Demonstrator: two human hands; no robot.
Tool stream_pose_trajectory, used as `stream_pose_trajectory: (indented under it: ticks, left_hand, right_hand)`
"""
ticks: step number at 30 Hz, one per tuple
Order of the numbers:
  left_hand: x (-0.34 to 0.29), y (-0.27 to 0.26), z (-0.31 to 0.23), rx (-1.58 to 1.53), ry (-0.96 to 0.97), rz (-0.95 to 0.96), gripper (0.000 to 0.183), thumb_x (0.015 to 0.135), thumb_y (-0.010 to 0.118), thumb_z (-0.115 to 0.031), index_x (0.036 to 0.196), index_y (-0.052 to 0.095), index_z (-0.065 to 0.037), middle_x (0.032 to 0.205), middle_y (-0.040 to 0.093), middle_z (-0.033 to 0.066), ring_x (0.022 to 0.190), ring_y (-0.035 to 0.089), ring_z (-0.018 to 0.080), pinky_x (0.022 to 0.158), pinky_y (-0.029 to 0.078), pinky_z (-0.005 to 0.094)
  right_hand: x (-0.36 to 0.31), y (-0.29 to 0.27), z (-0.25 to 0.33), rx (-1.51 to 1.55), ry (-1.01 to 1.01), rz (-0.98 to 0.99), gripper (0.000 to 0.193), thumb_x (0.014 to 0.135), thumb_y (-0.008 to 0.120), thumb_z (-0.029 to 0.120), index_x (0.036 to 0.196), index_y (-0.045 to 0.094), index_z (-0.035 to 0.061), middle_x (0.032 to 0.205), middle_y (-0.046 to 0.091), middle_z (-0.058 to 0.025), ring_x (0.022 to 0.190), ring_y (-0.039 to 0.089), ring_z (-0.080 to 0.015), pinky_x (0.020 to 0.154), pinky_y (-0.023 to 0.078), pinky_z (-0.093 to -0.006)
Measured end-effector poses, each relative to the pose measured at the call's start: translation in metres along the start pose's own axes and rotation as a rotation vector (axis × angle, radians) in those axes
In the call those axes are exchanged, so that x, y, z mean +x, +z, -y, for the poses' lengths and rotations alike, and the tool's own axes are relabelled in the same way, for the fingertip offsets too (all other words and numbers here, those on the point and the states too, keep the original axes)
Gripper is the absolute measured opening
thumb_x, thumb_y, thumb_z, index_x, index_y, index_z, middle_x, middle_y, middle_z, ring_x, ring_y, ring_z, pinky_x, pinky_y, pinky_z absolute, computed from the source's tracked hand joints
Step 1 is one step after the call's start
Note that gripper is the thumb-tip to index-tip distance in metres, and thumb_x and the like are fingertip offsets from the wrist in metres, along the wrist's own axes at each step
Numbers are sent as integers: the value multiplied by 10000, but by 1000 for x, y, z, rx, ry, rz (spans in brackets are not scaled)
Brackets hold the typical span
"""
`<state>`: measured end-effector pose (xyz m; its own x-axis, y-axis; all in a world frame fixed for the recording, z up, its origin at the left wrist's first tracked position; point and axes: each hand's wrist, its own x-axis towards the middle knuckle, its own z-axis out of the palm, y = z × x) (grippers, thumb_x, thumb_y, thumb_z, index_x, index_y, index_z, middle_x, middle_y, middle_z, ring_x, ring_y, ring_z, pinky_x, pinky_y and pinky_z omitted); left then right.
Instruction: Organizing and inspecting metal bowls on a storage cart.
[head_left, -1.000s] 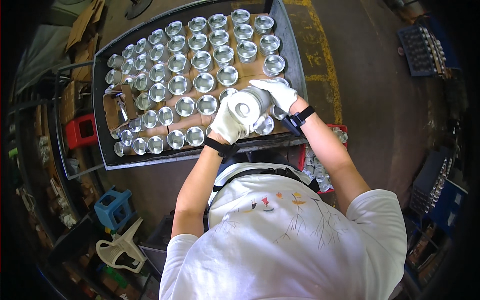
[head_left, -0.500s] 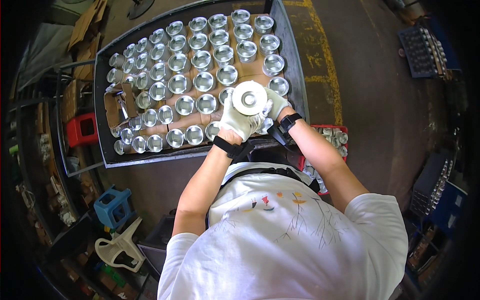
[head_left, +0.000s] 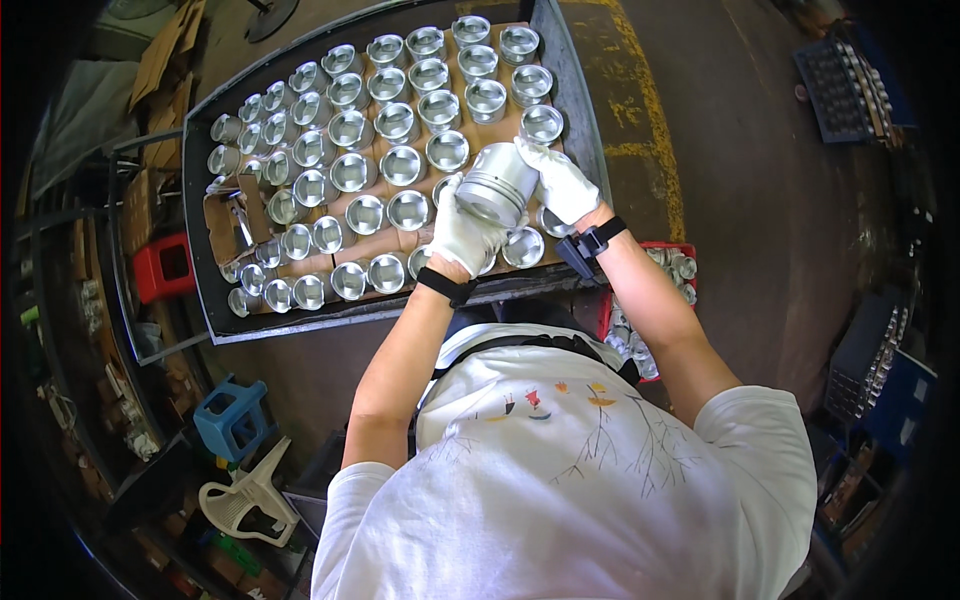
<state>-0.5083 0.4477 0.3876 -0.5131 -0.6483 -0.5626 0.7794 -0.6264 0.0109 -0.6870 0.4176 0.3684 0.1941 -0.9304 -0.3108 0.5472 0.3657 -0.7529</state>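
Note:
A silvery metal piston (head_left: 497, 182) with ring grooves round its side is held up over the near right part of the tray. Its side shows, tilted, with the grooved end toward me. My left hand (head_left: 462, 235), in a white glove, is closed round its lower left side. From the right, my gloved right hand (head_left: 562, 187) grips its upper right edge, the fingertips partly hidden behind it. Below and around both hands, rows of similar pistons (head_left: 402, 165) stand on brown cardboard (head_left: 385, 242) in a large metal-sided tray (head_left: 300, 328).
A small cardboard box (head_left: 225, 222) with a metal piece inside sits at the tray's left. Beside my right forearm is a red crate (head_left: 603, 318) of metal parts. On the left stand a red stool (head_left: 165, 265), a blue stool (head_left: 230, 418) and a white plastic chair (head_left: 250, 500).
The piston has been tipped from its round end facing up to its grooved side showing. My right hand has shifted from behind it to its upper right edge.

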Motion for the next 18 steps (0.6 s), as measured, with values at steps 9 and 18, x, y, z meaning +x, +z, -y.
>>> stream_pose_trajectory:
  ticks: [9, 18]
  left_hand:
    - [-2, 1, -11, 178, 123, 24, 585, 916, 615, -347, 1354, 444, 1, 1329, 546, 186, 1179, 576, 355, 974, 482, 556]
    - [-11, -3, -33, 42, -70, 148, 558, 929, 521, -460, 1349, 484, -95, 1318, 562, 149, 1145, 588, 332, 926, 496, 561]
  right_hand:
    - [3, 6, 15, -447, -55, 158, 363, 983, 578, 215, 1254, 602, -25, 1206, 653, -79, 1109, 594, -160, 991, 443, -304]
    - [11, -18, 21, -1467, -617, 444, 198, 896, 631, 240, 891, 713, 60, 802, 609, -79, 818, 516, -289, 770, 419, -385]
